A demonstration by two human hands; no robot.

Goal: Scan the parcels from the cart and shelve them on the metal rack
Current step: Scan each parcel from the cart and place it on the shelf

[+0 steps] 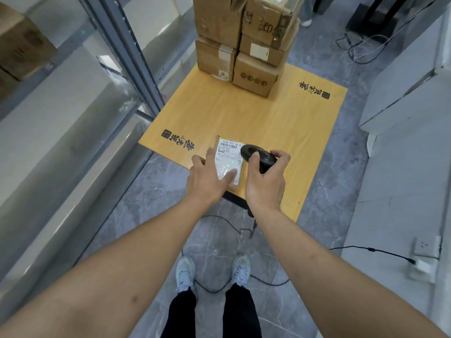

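1. Resting on the near edge of the flat, wood-grain yellow cart top (256, 118), the small brown cardboard parcel with a white printed shipping label (228, 162) lies label-up, well apart from the stack of larger brown cardboard boxes (246, 40) at the cart's far end.

2. The left hand (207, 181) lies over the parcel's near-left corner, thumb straight on the label and fingers straight along the left side. It steadies the parcel rather than clamps it.

3. The right hand (266, 184) is wrapped firmly round the black plastic handheld barcode scanner (258, 156), whose head hangs over the label's right edge, beside the barcode.

4. Judging by its size against the hands, the parcel is likely light. Its cardboard looks stiff enough to keep shape under a one-handed pinch.

5. The label looks glossy, perhaps under a clear film, so it may be slippery. The bare cardboard edges should give better purchase than the top face.

6. A sound hold would be thumb on top and fingers under the near edge, which sits close to the cart top's lip and leaves room to slip fingers beneath.

7. Contents are unknown, so fragility cannot be judged.

8. The grey metal rack (136, 59) stands just left of the cart top, a short carry for the left hand once the scan is done.
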